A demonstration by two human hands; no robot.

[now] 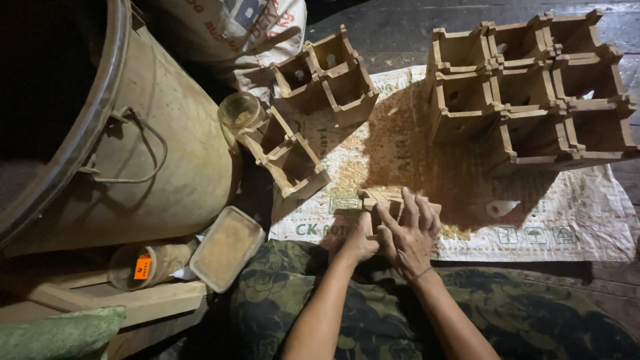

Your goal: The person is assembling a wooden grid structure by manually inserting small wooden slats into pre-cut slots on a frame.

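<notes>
Down at the lower middle of the frame, we see both hands meet on a small wooden box frame (390, 200) lying on the printed woven sack (573, 220). The frame sits just beyond the fingertips, its long axis running left to right. Our right hand (407, 237) lies on top, fingers spread and pressed flat over the slats; our left hand (360, 243) tucks against its near left side, fingers curled, their grip partly hidden. Sawdust (373, 153) lies beyond. Farther up, finished wooden grid boxes (533, 87) stand at upper right, a metal drum (153, 153) at left.
</notes>
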